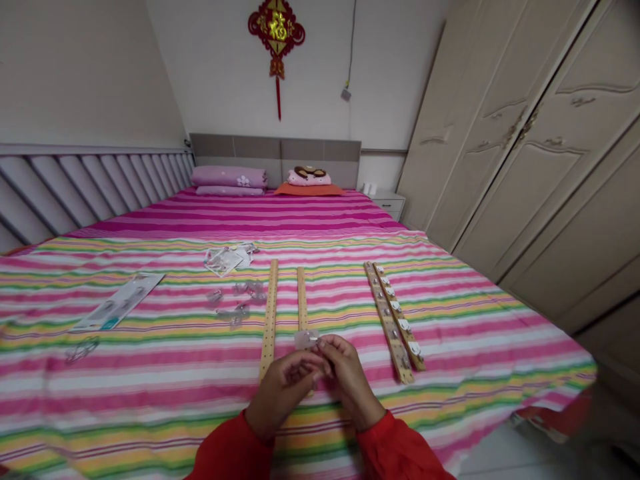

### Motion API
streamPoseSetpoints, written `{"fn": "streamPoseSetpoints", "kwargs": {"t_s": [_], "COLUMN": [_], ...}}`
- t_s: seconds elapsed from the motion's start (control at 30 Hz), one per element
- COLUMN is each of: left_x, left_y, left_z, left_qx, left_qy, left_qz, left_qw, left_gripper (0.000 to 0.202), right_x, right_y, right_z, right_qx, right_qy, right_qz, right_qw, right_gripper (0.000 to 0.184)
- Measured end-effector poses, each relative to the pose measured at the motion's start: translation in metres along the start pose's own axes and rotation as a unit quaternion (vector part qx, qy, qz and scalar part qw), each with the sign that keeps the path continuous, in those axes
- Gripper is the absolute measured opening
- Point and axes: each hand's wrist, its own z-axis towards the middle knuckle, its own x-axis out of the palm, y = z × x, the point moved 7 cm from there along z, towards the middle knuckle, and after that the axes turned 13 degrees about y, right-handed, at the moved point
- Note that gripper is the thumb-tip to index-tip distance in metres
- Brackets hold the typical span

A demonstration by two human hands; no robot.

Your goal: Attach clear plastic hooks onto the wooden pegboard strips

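My right hand (347, 373) pinches a clear adhesive hook (303, 339) with a small metal hook on its see-through square pad. Curled close against it is my left hand (283, 393), thumb and fingertips meeting at the right fingertips; what they grip is too small to make out. Beneath the hands lies a short wooden strip (302, 297). A longer wooden strip with holes (270, 307) is just to its left. On the right, one wooden strip (387, 319) carries several clear hooks, and another wooden strip (411, 353) beside it carries several white hooks.
Several loose clear hooks (240, 310) lie left of the strips, with packets (225, 259) behind them. Farther left are a long hook package (120, 301) and a wire-like bundle (83, 349). The striped bed sheet (165, 400) has its edge at the right, near the wardrobe (525, 200).
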Motion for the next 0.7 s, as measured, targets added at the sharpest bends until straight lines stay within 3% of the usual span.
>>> {"fn": "streamPoseSetpoints", "kwargs": {"t_s": [0.13,0.2,0.3,0.4,0.5,0.7], "left_x": [-0.041,-0.056,-0.056,-0.039,-0.032,-0.051], "left_y": [-0.008,-0.004,0.013,0.024,0.025,0.023], "left_z": [-0.007,-0.009,-0.004,0.002,0.005,0.022], "left_qx": [0.012,-0.002,-0.043,-0.055,-0.048,-0.030], "left_qy": [-0.201,-0.258,-0.240,-0.176,-0.165,-0.179], "left_qz": [0.060,0.044,-0.042,-0.103,-0.106,-0.081], "left_qw": [0.978,0.965,0.969,0.978,0.979,0.980], "left_gripper": [0.033,0.042,0.051,0.044,0.036,0.030], "right_x": [-0.002,-0.001,0.004,0.010,0.016,0.008], "right_y": [-0.003,-0.004,-0.009,-0.019,-0.025,-0.011], "right_z": [0.000,0.001,0.001,-0.001,-0.003,0.005], "right_qx": [0.018,0.025,0.040,0.064,0.074,0.030], "right_qy": [0.008,0.018,0.032,0.038,0.050,0.032], "right_qz": [0.003,0.015,0.067,0.115,0.112,0.007], "right_qw": [1.000,0.999,0.996,0.991,0.990,0.999], "right_gripper": [0.026,0.025,0.023,0.022,0.022,0.023]}}
